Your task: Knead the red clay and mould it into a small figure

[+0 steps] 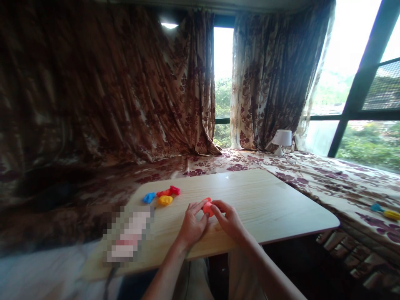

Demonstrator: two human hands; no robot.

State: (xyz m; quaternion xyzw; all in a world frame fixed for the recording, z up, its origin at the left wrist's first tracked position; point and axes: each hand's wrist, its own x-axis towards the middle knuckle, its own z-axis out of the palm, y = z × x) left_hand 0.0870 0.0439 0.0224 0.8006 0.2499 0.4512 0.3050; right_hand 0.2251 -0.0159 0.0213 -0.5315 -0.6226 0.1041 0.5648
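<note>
Over the near edge of a pale wooden table, my left hand (195, 225) and my right hand (228, 216) meet around a small bright coral lump (207, 208). Fingers of both hands press on it, left fingers and thumb at one side and right fingers at the other. It looks soft, and its exact kind cannot be made out. Farther left on the tabletop lie similar crumpled pieces: a blue one (149, 197), a yellow one (165, 200) and a red one (168, 191) with a pinker end.
The table (268, 204) has rounded corners. A blurred-out object (129, 235) with a dark cord lies at its left. Blue and yellow pieces (390, 214) rest on the flowered cover at right. A white lamp (283, 138) stands by the curtains (256, 83).
</note>
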